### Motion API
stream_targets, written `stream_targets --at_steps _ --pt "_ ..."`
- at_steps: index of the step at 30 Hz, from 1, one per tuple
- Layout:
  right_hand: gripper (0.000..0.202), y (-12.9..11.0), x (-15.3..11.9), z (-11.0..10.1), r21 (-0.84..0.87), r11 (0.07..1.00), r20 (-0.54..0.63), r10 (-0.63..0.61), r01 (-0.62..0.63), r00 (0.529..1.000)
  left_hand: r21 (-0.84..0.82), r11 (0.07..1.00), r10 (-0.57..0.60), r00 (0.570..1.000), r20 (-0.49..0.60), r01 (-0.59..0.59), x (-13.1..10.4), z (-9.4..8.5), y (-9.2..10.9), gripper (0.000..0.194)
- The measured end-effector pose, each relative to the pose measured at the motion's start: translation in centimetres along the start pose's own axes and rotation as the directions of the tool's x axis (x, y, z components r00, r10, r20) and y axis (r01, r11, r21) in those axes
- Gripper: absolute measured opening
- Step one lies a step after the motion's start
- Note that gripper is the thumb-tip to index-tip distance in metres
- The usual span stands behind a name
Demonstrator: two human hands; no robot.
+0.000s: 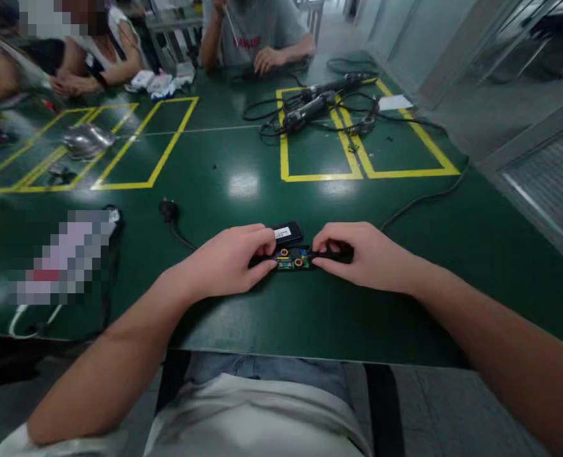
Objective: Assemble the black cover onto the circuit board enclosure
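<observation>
Two-handed op. on green table (310,324), near front edge. Open circuit board (291,259) between both hands, component side up. L hand (228,261): thumb-and-finger grasp at left end of board, exact contact partly hidden. R hand (369,255): firm pinch on blk cable fitting (343,253) at right end of board. Labelled blk cover (294,232) off, just behind board, close to L hand. Plug (168,209) farther left, with cord (180,237) toward L hand. Step in hand, prob.: positioning of cable fitting against board. Next move, by est.: steady both ends, align fitting, avoid pull on cord.
</observation>
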State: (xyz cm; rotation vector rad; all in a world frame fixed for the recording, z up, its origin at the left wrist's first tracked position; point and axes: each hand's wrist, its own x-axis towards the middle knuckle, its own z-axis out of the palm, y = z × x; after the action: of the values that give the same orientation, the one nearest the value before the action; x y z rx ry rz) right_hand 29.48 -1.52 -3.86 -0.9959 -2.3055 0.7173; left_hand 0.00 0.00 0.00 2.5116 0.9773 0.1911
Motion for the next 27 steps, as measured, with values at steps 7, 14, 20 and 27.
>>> stream_targets --at_steps 7,14,20,27 --pt "0.005 -0.3 -0.2 -0.1 -0.055 0.998 0.003 0.028 -0.028 1.0 -0.03 1.0 0.006 1.0 -0.021 -0.007 0.0 0.3 0.0 0.01" --pt "0.005 -0.5 -0.2 -0.2 -0.031 0.999 -0.046 0.011 -0.012 0.999 -0.093 0.995 0.029 0.993 -0.112 -0.039 0.0 -0.3 0.4 0.01" --pt "0.006 -0.4 -0.3 -0.5 -0.022 0.999 -0.006 0.038 -0.038 0.999 -0.095 0.993 0.059 0.996 -0.066 -0.066 -0.1 -0.2 -0.1 0.01" --pt "0.003 -0.2 -0.2 -0.6 -0.071 0.997 0.0 0.017 -0.017 1.0 -0.006 0.995 0.095 0.97 -0.226 -0.098 0.3 0.5 -0.7 0.021"
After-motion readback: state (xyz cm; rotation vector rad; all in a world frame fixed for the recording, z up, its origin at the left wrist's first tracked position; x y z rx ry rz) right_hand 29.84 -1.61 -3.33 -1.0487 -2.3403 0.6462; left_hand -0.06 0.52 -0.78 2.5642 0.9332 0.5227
